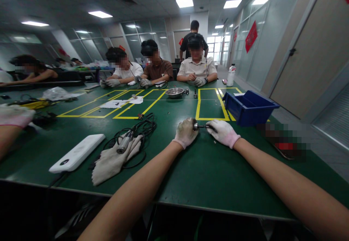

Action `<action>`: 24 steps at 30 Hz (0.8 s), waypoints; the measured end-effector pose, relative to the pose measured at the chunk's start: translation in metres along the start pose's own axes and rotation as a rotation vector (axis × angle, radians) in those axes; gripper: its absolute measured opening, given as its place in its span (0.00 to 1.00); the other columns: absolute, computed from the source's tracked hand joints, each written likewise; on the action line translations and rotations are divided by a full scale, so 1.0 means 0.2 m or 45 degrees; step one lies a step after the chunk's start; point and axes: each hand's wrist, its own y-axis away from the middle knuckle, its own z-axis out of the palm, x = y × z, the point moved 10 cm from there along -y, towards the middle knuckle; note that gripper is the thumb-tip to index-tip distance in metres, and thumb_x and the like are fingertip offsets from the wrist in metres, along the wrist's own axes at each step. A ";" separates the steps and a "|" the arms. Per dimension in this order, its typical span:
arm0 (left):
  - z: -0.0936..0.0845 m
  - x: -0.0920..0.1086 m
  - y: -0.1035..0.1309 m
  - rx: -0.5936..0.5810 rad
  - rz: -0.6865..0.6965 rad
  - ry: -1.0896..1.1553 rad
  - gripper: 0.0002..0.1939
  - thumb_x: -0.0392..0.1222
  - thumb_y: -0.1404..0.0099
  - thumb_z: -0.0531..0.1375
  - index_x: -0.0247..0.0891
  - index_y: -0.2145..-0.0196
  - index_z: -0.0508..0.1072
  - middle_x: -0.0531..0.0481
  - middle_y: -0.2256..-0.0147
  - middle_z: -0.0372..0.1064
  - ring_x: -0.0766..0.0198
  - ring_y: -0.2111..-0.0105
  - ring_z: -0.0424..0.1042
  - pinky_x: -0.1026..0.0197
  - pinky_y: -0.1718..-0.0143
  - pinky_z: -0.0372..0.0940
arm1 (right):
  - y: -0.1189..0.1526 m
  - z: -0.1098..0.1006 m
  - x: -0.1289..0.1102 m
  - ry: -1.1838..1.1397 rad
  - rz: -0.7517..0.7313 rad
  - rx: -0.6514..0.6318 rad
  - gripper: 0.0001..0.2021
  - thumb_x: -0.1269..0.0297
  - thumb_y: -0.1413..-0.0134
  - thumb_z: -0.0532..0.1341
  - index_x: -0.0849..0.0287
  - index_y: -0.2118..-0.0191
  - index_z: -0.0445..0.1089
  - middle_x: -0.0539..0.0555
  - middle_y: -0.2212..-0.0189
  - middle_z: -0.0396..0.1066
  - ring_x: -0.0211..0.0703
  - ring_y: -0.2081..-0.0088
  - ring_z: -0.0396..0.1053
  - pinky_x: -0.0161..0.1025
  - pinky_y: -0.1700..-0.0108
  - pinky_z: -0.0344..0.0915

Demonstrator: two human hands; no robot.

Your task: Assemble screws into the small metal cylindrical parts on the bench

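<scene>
Between my two gloved hands, above the green table, is a metal rod with a round head (202, 126). My left hand (186, 133) is closed around its thicker, shiny end. On the opposite side, the fingers of my right hand (222, 132) pinch the thin dark end. The gloves and my fingers cover both ends, so the rod's exact kind does not show. A similar small metal part (195, 93) stands upright farther up the table, by a steel bowl (175, 93).
At right is a blue bin (248, 108). To my left lie a white power bank (77, 153), spare gloves (116, 161), a metal cylinder (124, 144) and black cables (141, 126). Several people sit across the table; another person's gloved hand (16, 115) is at far left.
</scene>
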 end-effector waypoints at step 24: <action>0.00 0.03 0.01 0.008 0.095 0.120 0.15 0.44 0.41 0.57 0.39 0.56 0.67 0.45 0.59 0.69 0.56 0.58 0.68 0.58 0.56 0.61 | 0.00 0.00 0.02 0.013 0.021 0.020 0.12 0.62 0.40 0.52 0.59 0.55 0.67 0.56 0.61 0.70 0.43 0.60 0.68 0.39 0.56 0.62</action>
